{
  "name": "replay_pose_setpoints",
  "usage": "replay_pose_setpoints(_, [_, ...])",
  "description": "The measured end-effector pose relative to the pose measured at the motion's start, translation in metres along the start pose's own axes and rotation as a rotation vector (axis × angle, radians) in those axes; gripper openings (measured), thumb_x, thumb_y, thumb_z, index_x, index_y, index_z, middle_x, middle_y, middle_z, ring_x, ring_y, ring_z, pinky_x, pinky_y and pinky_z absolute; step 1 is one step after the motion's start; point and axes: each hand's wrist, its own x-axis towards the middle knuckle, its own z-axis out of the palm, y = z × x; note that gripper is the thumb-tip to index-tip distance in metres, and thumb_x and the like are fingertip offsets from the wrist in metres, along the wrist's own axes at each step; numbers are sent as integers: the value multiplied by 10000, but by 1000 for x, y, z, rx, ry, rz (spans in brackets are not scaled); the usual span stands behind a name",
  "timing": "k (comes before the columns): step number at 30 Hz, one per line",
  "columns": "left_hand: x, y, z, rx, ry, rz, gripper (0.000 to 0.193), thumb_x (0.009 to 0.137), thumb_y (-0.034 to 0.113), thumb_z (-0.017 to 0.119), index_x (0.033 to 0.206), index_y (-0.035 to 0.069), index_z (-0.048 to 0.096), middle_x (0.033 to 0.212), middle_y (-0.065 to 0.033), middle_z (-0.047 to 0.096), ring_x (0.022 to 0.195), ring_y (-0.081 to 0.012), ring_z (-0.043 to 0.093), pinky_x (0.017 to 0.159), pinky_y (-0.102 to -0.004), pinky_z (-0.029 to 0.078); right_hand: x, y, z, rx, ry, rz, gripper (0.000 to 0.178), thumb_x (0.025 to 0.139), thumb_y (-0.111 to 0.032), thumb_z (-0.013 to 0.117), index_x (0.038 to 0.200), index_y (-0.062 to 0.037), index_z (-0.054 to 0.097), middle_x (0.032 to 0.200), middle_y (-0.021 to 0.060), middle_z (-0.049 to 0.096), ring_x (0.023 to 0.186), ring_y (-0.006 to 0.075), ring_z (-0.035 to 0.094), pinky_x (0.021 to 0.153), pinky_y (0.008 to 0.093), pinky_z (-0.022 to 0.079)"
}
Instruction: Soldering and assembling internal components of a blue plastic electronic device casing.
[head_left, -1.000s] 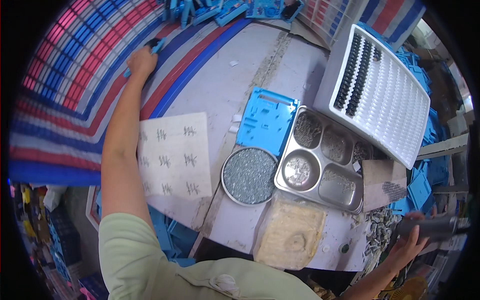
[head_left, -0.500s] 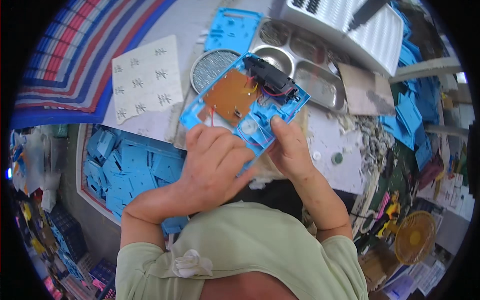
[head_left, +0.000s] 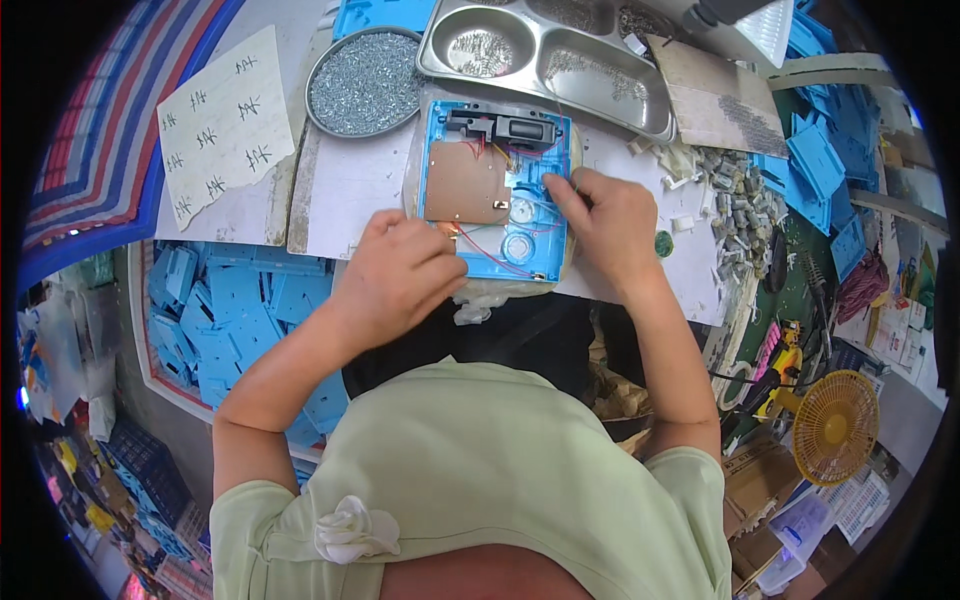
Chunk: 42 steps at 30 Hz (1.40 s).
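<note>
A blue plastic housing (head_left: 480, 265) lies flat on a round, plastic-wrapped pad at the table's front edge, its open side up. Inside it are a brown circuit board (head_left: 466, 182), a black mechanism (head_left: 505, 127) along the far side, and thin red wires. My right hand (head_left: 612, 222) grips the housing's right rim, thumb inside and the other fingers outside. At the near left corner, my left hand (head_left: 398, 272) is closed, its fingers bent beside a small copper-coloured patch. What those fingertips hold, if anything, is hidden.
Behind the housing stand a round tin of small metal pins or screws (head_left: 365, 85) and a metal compartment tray (head_left: 550, 75). Blue plastic parts (head_left: 240, 330) fill a bin at the left. Cardboard (head_left: 715, 95) and a heap of small grey pieces (head_left: 740, 195) lie at the right.
The housing has gone from tilted in my hands to flat and squared on the pad. My left hand has shifted a little left; my right hand has moved up to the housing's right rim.
</note>
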Motion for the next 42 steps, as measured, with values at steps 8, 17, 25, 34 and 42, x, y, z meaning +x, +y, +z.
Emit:
replay_pose_setpoints(8, [15, 12, -13, -12, -94, -109, 208, 830, 173, 799, 979, 104, 671, 963, -59, 634, 933, -256, 627, 903, -426, 404, 4, 18, -7, 476, -226, 219, 392, 925, -318, 716, 716, 5, 642, 576, 113, 589, 511, 236, 530, 532, 348, 426])
replay_pose_setpoints(17, [75, 27, 25, 169, -11, -96, 234, 837, 253, 793, 971, 92, 688, 874, -55, 626, 854, -254, 615, 857, -443, 378, 34, 1, -7, 129, -10, 244, 339, 820, -361, 780, 763, -34, 714, 691, 157, 701, 680, 350, 697, 650, 454, 536])
replay_pose_setpoints(25, [78, 26, 30, 208, 26, -92, 172, 841, 222, 781, 962, 119, 715, 842, -46, 627, 846, -239, 629, 876, -462, 365, 47, -13, -10, -178, -71, 154, 247, 833, -284, 746, 784, -43, 731, 748, 167, 725, 715, 369, 716, 677, 460, 571])
replay_pose_setpoints(34, [75, 27, 38, 184, 132, -106, 125, 835, 218, 778, 918, 129, 747, 797, -17, 623, 822, -222, 619, 886, -468, 360, 18, -8, -34, 387, 132, 169, 164, 888, -161, 733, 839, -5, 720, 696, 111, 705, 625, 225, 697, 606, 323, 540])
replay_pose_setpoints(42, [73, 25, 45, 200, 241, -21, 141, 816, 192, 781, 935, 134, 734, 794, 3, 604, 814, -209, 595, 888, -460, 366, -43, -2, -43, 810, 117, 295, 107, 958, -48, 689, 906, 46, 686, 770, 40, 684, 657, 83, 643, 590, 218, 480])
